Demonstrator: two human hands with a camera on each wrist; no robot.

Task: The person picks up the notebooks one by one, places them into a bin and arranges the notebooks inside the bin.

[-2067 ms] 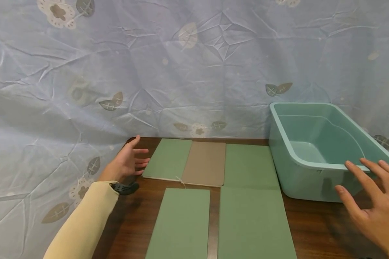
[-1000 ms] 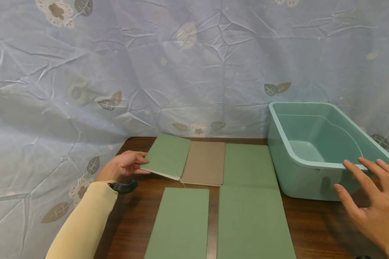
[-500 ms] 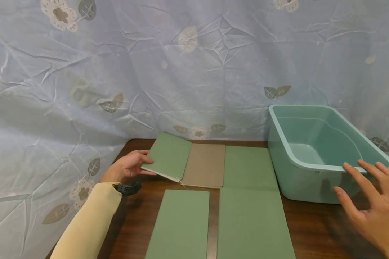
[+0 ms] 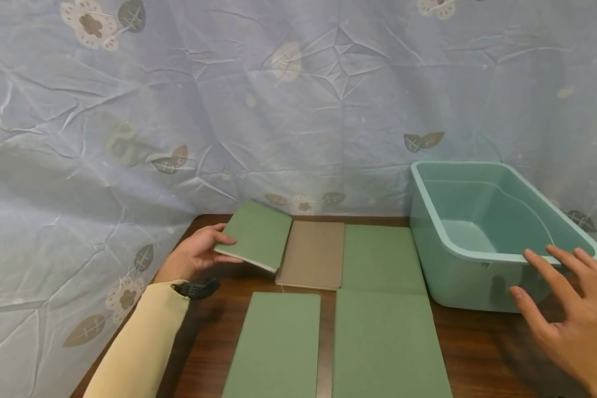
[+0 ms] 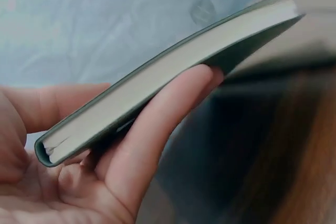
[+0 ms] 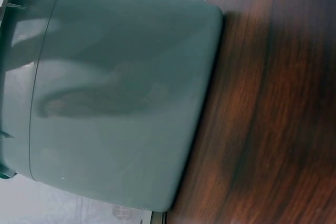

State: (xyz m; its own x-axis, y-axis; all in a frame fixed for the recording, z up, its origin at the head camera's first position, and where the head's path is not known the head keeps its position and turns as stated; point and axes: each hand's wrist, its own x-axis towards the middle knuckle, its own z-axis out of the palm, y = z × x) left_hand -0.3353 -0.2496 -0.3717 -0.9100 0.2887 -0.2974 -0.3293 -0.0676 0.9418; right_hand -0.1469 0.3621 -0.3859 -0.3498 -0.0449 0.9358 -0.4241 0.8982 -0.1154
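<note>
My left hand (image 4: 199,251) grips a green notebook (image 4: 256,235) by its left edge, thumb on the cover and fingers underneath. The notebook is tilted, its left side raised off the table. In the left wrist view the notebook (image 5: 173,61) shows its white page edges and its spine in the palm. Right beside it lies a brown notebook (image 4: 312,254), flat on the table. My right hand (image 4: 577,304) is spread with loosely bent fingers near the front rim of a teal plastic tub (image 4: 487,282), holding nothing.
Another green notebook (image 4: 278,342) lies flat at the front. Larger green covers, one behind (image 4: 383,254) and one in front (image 4: 388,342), lie between it and the tub. A patterned cloth (image 4: 288,110) hangs behind the dark wooden table (image 4: 477,354).
My left hand has come in from beside the green notebook, taken hold of its left edge and lifted that side. My right hand has stayed by the tub.
</note>
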